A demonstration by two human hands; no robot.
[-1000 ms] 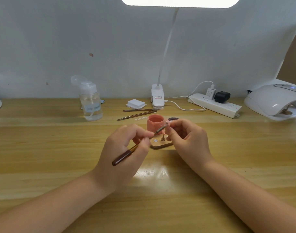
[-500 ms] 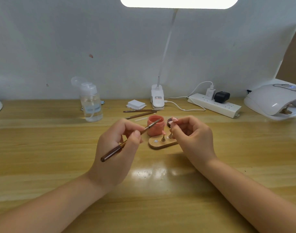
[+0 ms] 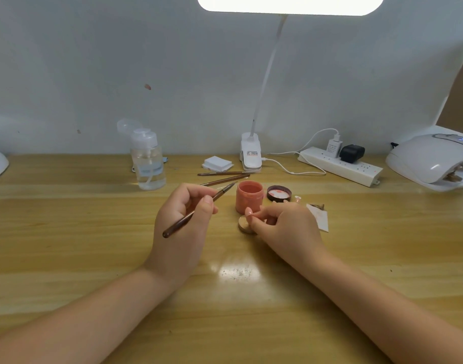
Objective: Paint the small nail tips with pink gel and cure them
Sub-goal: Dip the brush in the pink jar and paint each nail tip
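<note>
Head view: left hand (image 3: 183, 219) fingers pinch brush (image 3: 199, 209), now lifted off the tips; right hand (image 3: 285, 227) fingers pinch wooden holder (image 3: 245, 225) nearer pink gel jar (image 3: 249, 197). Reload likely.

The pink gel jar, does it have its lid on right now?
No, the pink gel jar stands open, and its dark lid lies upside down on the table just to its right.

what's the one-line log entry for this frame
left hand: holds brush | right hand: on wooden holder | gel jar: open
</note>
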